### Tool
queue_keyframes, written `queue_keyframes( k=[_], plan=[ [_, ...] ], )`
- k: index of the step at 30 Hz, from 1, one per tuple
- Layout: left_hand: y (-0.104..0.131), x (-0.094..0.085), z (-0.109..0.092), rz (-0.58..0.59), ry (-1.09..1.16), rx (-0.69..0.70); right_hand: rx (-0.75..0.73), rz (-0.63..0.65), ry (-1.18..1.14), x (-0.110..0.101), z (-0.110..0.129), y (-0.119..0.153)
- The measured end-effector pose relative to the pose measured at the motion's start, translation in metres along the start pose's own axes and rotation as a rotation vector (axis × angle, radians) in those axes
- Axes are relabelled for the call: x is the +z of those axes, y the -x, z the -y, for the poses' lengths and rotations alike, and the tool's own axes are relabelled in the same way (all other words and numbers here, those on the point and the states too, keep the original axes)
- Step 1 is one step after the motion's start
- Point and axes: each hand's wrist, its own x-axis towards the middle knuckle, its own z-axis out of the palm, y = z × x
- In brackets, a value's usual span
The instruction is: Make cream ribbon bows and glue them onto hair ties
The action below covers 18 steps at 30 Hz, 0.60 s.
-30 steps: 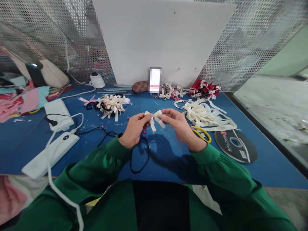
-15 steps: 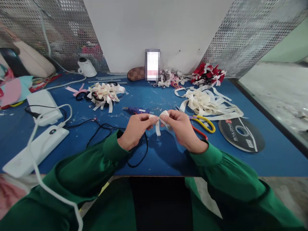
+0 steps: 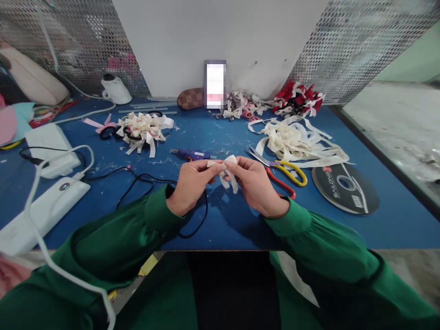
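Between my two hands is a white ribbon bow (image 3: 231, 161), its loops pinched at the top and two tails hanging below. My left hand (image 3: 192, 184) grips the left loop between thumb and fingers. On the other side, my right hand (image 3: 256, 185) pinches the right loop, its thumb close to the knot. Just behind my left hand lies a blue glue gun (image 3: 194, 154). Scissors (image 3: 290, 173) with yellow and red handles rest beside my right hand, blades partly open. A heap of loose cream ribbon (image 3: 292, 142) lies beyond them.
A black ribbon spool (image 3: 323, 192) lies at the right. Finished cream bows (image 3: 142, 128) are piled at the left, red bows (image 3: 297, 100) at the back. A phone (image 3: 215, 85) leans on the wall. A white power strip (image 3: 44, 211) and black cable (image 3: 140, 176) occupy the left.
Both ribbon tails now hang visibly below my fingers, where mainly one showed before. My hands have stayed close together; the view has shifted slightly.
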Motion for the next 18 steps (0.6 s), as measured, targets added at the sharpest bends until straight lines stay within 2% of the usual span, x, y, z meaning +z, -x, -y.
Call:
queue_keyframes(
  k=[4,9,13,18],
  plan=[
    [-0.0014,-0.0029,0.0019,-0.027,0.023,-0.018,-0.061,-0.018,0.082,-0.0016,0.0043,-0.0008],
    [-0.0035,-0.0058,0.0023,-0.037,0.076,-0.058,-0.226,-0.076,0.268,-0.0084,0.0078,-0.0029],
    [-0.0038,-0.0053,0.0031,0.002,0.134,-0.101,-0.241,-0.102,0.338,-0.0090,0.0042,-0.0023],
    [-0.0046,-0.0048,0.0043,-0.003,0.166,-0.109,-0.243,-0.101,0.267,-0.0045,0.0018,-0.0005]
  ],
)
